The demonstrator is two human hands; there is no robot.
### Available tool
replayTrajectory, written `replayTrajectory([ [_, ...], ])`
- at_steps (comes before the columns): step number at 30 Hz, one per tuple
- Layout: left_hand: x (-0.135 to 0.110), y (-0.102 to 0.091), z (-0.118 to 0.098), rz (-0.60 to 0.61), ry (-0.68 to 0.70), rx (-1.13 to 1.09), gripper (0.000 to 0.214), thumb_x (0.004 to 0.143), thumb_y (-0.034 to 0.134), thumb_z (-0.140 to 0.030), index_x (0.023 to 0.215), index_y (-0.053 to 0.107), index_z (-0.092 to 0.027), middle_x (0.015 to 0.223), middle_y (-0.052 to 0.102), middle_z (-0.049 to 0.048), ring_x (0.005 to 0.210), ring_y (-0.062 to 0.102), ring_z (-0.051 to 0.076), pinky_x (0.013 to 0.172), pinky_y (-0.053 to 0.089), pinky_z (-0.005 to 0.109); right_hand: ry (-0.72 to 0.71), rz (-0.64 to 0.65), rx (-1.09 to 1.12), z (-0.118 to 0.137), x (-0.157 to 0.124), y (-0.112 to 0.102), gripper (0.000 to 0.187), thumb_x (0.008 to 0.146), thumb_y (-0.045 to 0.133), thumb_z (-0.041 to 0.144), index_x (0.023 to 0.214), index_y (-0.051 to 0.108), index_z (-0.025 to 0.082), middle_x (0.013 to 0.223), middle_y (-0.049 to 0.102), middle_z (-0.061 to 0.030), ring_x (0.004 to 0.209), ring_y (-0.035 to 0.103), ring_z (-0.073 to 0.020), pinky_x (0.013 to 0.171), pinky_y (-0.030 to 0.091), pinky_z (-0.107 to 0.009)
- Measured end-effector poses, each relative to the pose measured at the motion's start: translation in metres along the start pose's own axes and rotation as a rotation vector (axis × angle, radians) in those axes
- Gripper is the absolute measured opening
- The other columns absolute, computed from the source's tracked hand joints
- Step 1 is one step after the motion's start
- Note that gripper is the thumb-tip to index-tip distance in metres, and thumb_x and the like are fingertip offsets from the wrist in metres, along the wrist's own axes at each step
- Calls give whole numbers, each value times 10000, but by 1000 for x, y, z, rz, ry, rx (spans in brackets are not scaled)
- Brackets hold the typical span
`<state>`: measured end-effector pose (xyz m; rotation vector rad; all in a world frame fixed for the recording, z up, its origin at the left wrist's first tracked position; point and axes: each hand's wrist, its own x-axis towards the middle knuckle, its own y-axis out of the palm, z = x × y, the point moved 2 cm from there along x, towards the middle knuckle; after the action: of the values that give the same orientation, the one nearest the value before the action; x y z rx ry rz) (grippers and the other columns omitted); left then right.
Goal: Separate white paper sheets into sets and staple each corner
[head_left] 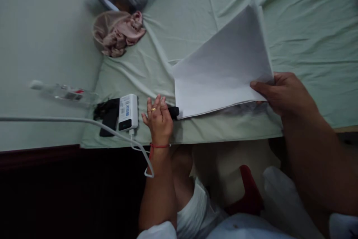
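Observation:
My right hand [282, 93] is closed on the near right corner of a stack of white paper sheets [223, 67], lifting its far side off the pale green bed sheet [307, 26]. My left hand [158, 118] rests near the bed's front edge, fingers curled round a small black object [173, 111] that touches the paper's left corner. I cannot make out what that object is. A gold ring and a red thread wristband are on my left hand.
A white power bank [128, 112] with a white cable [84, 121] lies left of my left hand, on a black item [108, 115]. A pink cloth [120, 32] lies at the back left. A clear bottle [63, 91] lies beside the bed.

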<state>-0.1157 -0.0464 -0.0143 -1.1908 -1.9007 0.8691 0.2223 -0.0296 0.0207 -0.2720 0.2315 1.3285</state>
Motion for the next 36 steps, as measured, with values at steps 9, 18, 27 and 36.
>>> replayTrajectory([
  [9, -7, 4, -13, 33, 39, 133, 385, 1063, 434, -329, 1220, 766, -215, 1614, 571, 138, 1611, 330, 395, 1269, 85, 772, -55, 35, 35, -8, 5, 0, 125, 780, 798, 211, 687, 725, 168, 678, 657, -1, 595, 528, -97, 538, 425, -226],
  [18, -8, -8, -29, -365, 146, -142, 288, 1010, 575, -352, 1183, 713, -169, 1494, 577, 211, 1504, 451, 357, 1283, 294, 576, -241, -170, -7, -3, 9, -20, 146, 738, 846, 204, 670, 718, 188, 682, 611, 9, 607, 493, -88, 533, 408, -241],
  [27, -27, 5, -79, -249, 106, -993, 338, 1008, 625, -518, 1186, 712, -244, 1242, 710, 68, 1099, 682, 179, 934, 550, 295, -285, -252, 124, 1, 4, -67, 174, 678, 906, 268, 734, 741, 263, 876, 742, -25, 759, 657, -181, 642, 567, -336],
  [36, -28, 22, -94, 328, -245, -1275, 373, 794, 858, -506, 980, 777, -192, 833, 746, 24, 701, 669, 115, 602, 522, 217, -221, -261, 130, -9, 18, -93, 143, 660, 877, 195, 683, 737, 182, 728, 676, -6, 650, 540, -107, 605, 448, -276],
])
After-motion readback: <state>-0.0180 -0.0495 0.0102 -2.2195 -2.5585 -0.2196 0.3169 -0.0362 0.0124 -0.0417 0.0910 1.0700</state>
